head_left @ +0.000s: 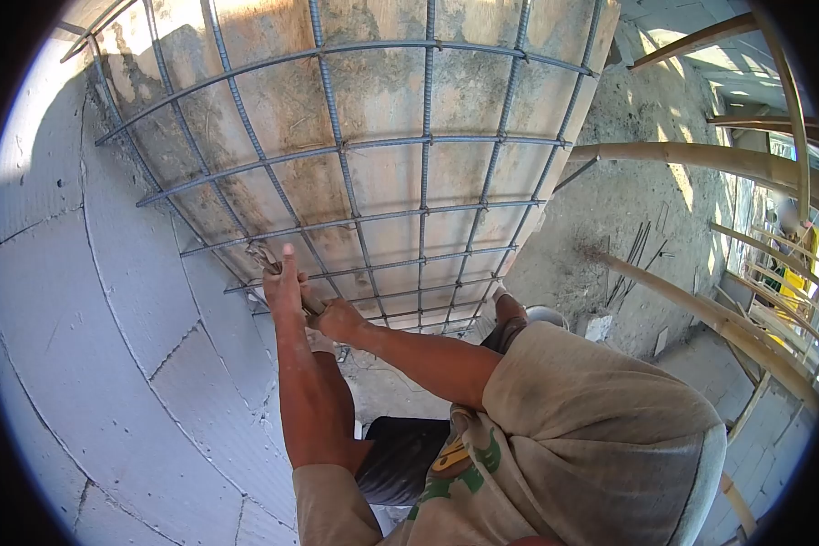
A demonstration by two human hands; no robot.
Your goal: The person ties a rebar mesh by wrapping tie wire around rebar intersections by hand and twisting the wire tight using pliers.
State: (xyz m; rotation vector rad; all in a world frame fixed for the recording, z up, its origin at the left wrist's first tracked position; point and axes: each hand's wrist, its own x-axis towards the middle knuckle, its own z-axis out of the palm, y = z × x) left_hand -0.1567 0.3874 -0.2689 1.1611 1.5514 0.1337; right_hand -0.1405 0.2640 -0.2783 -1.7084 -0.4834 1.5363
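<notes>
My left hand [284, 289] is wrapped round a hand tool [270, 265] with a dark metal-looking head and a brownish handle; its thumb points up. The exact kind of tool cannot be made out. My right hand [339, 321] is closed on the handle's lower end, just right of the left hand. The tool's head lies at the lower left of a steel rebar grid [425, 173], close to a bar crossing. Whether it grips a bar or wire there is too small to tell. Behind the grid are stained wooden boards [387, 96].
A pale block wall [91, 364] rises close on my left. Bamboo poles [701, 159] cross the right side above a rough floor [601, 246], where thin rods [635, 259] lie. A bucket [546, 315] stands near my foot. Far right, a person in yellow [796, 273] is partly visible.
</notes>
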